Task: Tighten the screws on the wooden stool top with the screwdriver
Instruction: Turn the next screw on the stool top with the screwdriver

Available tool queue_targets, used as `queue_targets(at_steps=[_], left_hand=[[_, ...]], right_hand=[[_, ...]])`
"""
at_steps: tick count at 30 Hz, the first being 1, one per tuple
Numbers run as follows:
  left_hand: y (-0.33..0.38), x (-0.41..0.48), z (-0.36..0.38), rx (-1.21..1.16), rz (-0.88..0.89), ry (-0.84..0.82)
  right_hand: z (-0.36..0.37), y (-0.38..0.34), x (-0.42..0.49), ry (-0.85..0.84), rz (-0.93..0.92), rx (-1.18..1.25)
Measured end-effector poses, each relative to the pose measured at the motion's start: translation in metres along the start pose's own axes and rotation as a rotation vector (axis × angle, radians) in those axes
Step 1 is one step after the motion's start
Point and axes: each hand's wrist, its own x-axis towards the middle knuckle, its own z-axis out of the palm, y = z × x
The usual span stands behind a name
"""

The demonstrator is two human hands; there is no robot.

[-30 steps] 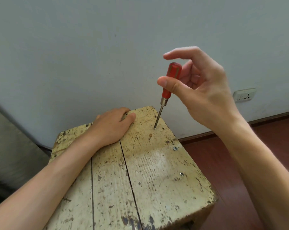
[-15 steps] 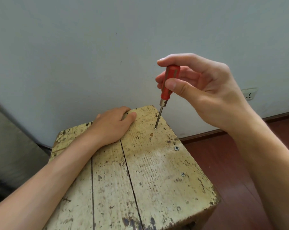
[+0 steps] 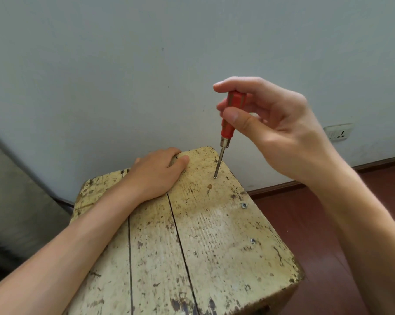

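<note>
Soft, even daylight fills the scene, moderately bright, with no hard shadows; its source cannot be told. The pale wall [image 3: 123, 64] is flatly lit. A faint shadow hugs the left hand [image 3: 155, 176] on the stool top [image 3: 214, 235], whose worn centre reads lighter. The middle is sharp: screwdriver [image 3: 229, 114], screws [image 3: 243, 205] and the right hand [image 3: 278, 133] are crisp. The grey surface [image 3: 14, 201] at the left edge is smeared and soft. Wide-angle distortion tilts the skirting board [image 3: 373, 163] and stretches both forearms toward the lower corners
</note>
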Motion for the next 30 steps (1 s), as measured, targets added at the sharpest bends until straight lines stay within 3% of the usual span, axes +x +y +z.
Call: queue_targets(at_steps=[6,19,30], left_hand=[[-0.001,0.001,0.0,-0.003,0.002,-0.003],[0.001,0.0,0.0,-0.004,-0.006,0.002],[0.0,0.001,-0.001,0.006,-0.001,-0.005]], right_hand=[[-0.018,0.001,0.0,-0.102,0.055,0.125],[0.01,-0.003,0.0,0.115,0.014,-0.037],[-0.003,-0.001,-0.001,-0.037,0.003,0.132]])
